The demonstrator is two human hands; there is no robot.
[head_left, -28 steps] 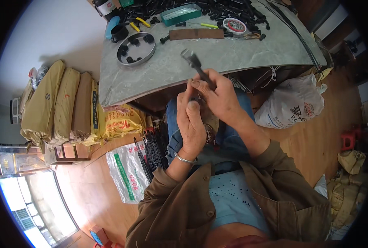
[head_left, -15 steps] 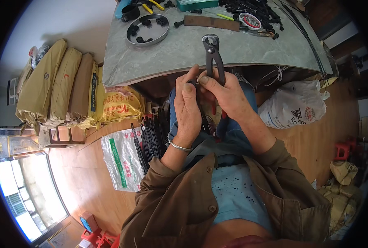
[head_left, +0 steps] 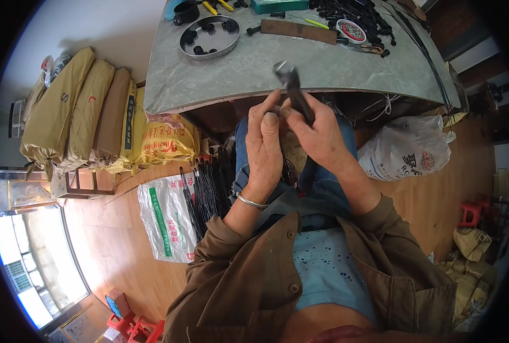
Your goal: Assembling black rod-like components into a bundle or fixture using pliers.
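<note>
Right hand (head_left: 318, 130) wrapped around pincers (head_left: 298, 98), tilted toward table (head_left: 237, 74); left hand (head_left: 264, 143) just beside, thumb extended, cannot tell whether pinching.

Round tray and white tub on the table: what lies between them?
In the head view, a small black part, a brown strip and a yellow-green stick lie between the tray and the tub.

L hand (head_left: 264, 146) upright, thumb (head_left: 270, 123) raised w/ nail to cam, bent index finger (head_left: 261, 108) close by in a pinch; other fingers mostly hidden. R hand (head_left: 318, 137) tilted L, fingers curled in a firm grip, thumb tip just beside L fingertips. L forearm (head_left: 241, 220) slants R going up, R forearm (head_left: 360, 186) slants L.
</note>
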